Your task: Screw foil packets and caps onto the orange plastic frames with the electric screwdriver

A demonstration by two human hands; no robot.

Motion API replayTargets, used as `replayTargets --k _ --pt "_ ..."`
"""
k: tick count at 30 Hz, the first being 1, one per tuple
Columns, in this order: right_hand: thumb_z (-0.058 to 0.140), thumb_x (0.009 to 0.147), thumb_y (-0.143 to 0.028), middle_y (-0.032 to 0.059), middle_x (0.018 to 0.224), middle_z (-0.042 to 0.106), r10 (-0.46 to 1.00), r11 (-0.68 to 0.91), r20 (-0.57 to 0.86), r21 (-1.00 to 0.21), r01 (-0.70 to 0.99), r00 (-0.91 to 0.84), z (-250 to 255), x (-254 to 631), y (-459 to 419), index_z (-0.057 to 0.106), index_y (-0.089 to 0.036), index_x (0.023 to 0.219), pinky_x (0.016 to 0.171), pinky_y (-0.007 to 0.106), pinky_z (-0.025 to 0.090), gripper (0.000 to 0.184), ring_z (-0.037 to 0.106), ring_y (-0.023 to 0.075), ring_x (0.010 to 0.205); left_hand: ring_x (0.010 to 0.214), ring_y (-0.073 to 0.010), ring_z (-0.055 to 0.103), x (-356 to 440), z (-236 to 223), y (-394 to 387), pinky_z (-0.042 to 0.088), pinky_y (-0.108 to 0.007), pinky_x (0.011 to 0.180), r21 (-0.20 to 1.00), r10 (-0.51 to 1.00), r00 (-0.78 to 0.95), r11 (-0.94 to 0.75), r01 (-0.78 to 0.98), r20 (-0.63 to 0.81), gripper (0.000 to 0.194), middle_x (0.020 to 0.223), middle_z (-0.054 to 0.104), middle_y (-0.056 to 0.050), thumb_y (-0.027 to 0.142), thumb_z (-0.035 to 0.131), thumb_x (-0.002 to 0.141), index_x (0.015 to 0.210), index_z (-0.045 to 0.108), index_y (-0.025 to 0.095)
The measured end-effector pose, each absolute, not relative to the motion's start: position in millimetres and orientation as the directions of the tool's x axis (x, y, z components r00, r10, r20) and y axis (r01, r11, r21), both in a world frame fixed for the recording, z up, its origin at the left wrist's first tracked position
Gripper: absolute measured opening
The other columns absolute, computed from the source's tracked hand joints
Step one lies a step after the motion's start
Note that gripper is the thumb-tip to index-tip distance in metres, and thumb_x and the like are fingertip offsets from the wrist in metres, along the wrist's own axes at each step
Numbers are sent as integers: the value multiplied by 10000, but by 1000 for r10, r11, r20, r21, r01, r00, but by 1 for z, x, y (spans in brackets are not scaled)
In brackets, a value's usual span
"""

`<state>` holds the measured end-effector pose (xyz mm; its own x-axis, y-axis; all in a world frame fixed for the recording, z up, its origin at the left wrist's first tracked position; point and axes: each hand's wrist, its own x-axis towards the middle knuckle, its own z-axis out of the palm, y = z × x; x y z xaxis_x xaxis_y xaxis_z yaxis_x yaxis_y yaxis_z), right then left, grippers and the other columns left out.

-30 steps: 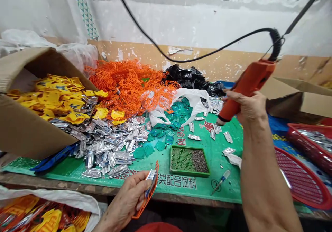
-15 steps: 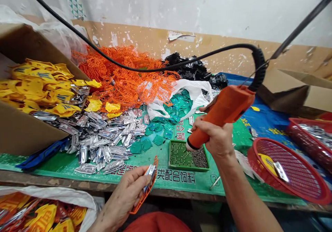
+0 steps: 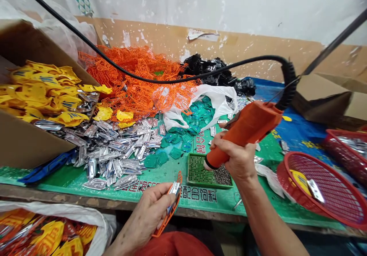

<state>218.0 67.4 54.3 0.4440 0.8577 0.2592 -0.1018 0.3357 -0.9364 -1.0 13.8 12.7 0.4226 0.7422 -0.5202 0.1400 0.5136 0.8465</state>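
Observation:
My right hand (image 3: 239,154) is wrapped round an orange electric screwdriver (image 3: 246,130), tilted so its pale nose points down at a green screw tray (image 3: 197,183). Small dark screws (image 3: 223,175) fill the tray's right part; its left part shows a grid of holes. The nose hides whatever the tip touches. Near the table's front edge, my left hand (image 3: 149,212) pinches an orange plastic frame (image 3: 168,219) together with a shiny metal plate (image 3: 174,189). My fingers cover part of both pieces.
Piles of metal plates (image 3: 123,149), teal plastic pieces (image 3: 174,145) and orange frames (image 3: 137,76) spread leftward and behind. A box (image 3: 25,141) holds yellow parts. Red baskets (image 3: 338,187) stand at right. The screwdriver's black cable (image 3: 166,81) arches across. A white sack (image 3: 100,221) sits lower left.
My left hand has shifted slightly right with the frame and plate. The screwdriver's nose has moved a little left and down over the tray. The view has shifted slightly.

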Motion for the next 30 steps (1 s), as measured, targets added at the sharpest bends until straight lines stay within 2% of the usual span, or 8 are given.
replayTargets --k 6,11,15,17,23,30 --pt "766 596 -191 -21 718 596 862 340 258 -933 -120 437 54 218 67 600 -183 836 519 312 484 292 552 130 541 366 -49 170 3 18 14 121 -186 356 830 727 420 538 144 -544 331 465 268 112 501 574 782 817 611 174" --pt "760 603 -192 -23 673 570 859 346 273 -933 -98 433 53 218 65 611 -179 785 543 315 478 236 558 140 573 391 -39 188 6 21 15 93 -195 375 836 752 385 536 115 -535 270 526 368 82 437 595 761 770 620 168" --pt "762 602 -212 -15 686 565 842 358 298 -932 -53 449 51 218 64 611 -174 735 549 321 479 205 556 143 593 420 -49 184 5 21 15 98 -202 401 837 747 400 535 112 -531 285 530 348 79 449 606 754 752 630 164" --pt "762 604 -212 -18 657 558 838 356 300 -934 -38 456 51 218 64 617 -174 747 556 325 480 207 556 150 602 440 -58 212 6 22 14 126 -202 418 843 755 397 528 104 -522 287 537 375 69 448 613 747 738 640 163" --pt "751 625 -216 -21 620 570 856 349 289 -935 -65 429 51 218 64 614 -174 772 544 327 472 205 555 151 571 592 -126 445 6 21 14 311 -211 533 880 800 383 467 89 -463 232 592 515 18 394 617 748 703 675 174" --pt "769 596 -210 -28 608 572 853 349 281 -934 -82 439 52 216 65 611 -180 784 540 326 472 248 554 152 564 611 -127 492 3 8 14 349 -217 564 836 763 386 547 45 -519 302 701 608 -6 426 657 737 865 687 155"
